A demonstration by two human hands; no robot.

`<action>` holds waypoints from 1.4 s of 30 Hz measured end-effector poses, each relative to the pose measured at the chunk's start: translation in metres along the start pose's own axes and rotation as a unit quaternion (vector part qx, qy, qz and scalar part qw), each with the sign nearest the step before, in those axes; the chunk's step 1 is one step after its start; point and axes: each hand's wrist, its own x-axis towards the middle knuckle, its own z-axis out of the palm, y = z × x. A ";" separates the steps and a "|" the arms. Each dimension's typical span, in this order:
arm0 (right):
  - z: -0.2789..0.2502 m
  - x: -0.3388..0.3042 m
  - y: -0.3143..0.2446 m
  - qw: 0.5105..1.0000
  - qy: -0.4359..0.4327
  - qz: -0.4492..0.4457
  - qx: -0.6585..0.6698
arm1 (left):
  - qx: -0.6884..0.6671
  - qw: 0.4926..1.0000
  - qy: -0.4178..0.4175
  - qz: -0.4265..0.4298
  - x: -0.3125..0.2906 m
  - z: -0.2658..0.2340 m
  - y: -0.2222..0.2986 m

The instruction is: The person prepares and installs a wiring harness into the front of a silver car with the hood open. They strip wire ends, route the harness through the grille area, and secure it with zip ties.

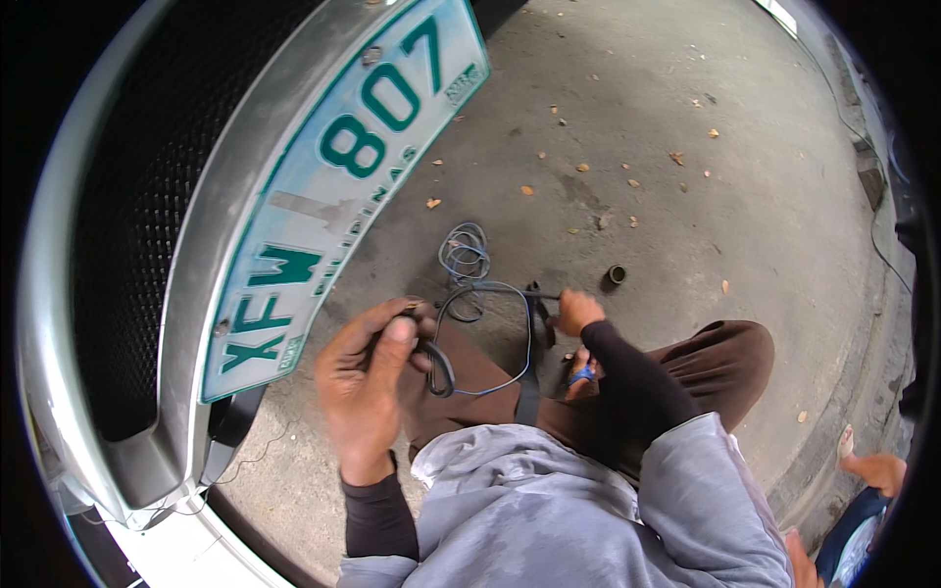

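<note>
My left hand (368, 367) is raised close to the vehicle's front, thumb and fingertips pinched on the end of a black cable; a small brass-coloured bit shows at the tips. A bent length of the black cable (440, 370) hangs below those fingers. Farther right, my right hand (578, 314) is closed around a dark, thin length that points left; whether it is the same cable I cannot tell. Between the hands a thin blue-grey wire (530, 338) curves over my lap. More of it lies in a loose coil (464, 250) on the ground.
A vehicle's silver bumper (186, 294) with a white-and-green licence plate (323, 186) rises at the left. A small dark round cup (616, 274) stands on concrete (627, 147) with scattered dry leaves. Another person's leg (875, 472) is at the right edge, near a kerb.
</note>
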 end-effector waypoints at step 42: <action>-0.254 -0.216 0.172 0.748 0.448 -0.055 0.486 | -0.233 0.912 -0.060 0.331 -0.019 -0.012 0.130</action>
